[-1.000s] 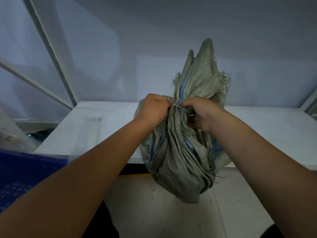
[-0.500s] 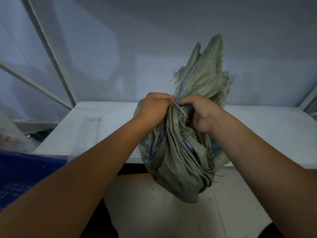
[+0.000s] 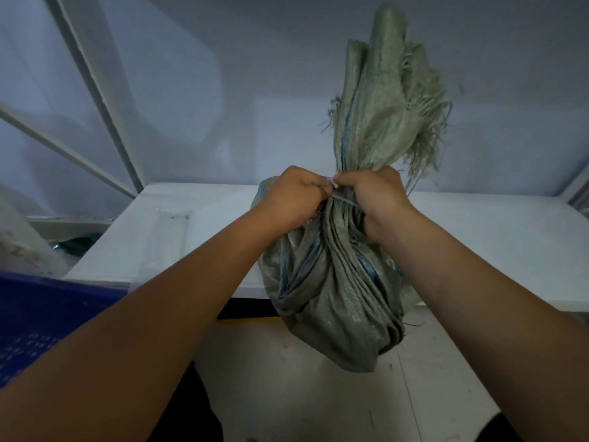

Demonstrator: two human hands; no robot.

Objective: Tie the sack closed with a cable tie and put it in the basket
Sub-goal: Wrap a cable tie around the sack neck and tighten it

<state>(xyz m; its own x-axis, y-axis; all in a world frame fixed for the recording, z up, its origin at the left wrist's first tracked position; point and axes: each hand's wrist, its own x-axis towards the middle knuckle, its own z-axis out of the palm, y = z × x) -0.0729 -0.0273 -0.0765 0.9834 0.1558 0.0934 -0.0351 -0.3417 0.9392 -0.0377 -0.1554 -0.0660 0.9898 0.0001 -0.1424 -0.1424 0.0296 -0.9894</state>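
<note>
A grey-green woven sack (image 3: 331, 291) hangs in front of me, its belly over the white table's front edge and its frayed mouth standing up above my fists. Its neck is bunched between my two hands. My left hand (image 3: 291, 196) grips the neck from the left. My right hand (image 3: 376, 199) grips it from the right. A thin pale cable tie (image 3: 345, 200) crosses the neck between the hands, and its white end (image 3: 332, 182) sticks out where my thumbs meet. Which fingers pinch the tie is hidden. The blue basket (image 3: 35, 317) sits at lower left.
A white table (image 3: 497, 247) runs across the middle, against a pale wall. White frame bars (image 3: 95, 90) slant at the left. Light floor (image 3: 318, 403) lies below the sack. A clear plastic sheet (image 3: 165, 237) lies on the table's left part.
Both hands have drawn closer together at the sack's neck. The sack's frayed top stands more upright and higher than before.
</note>
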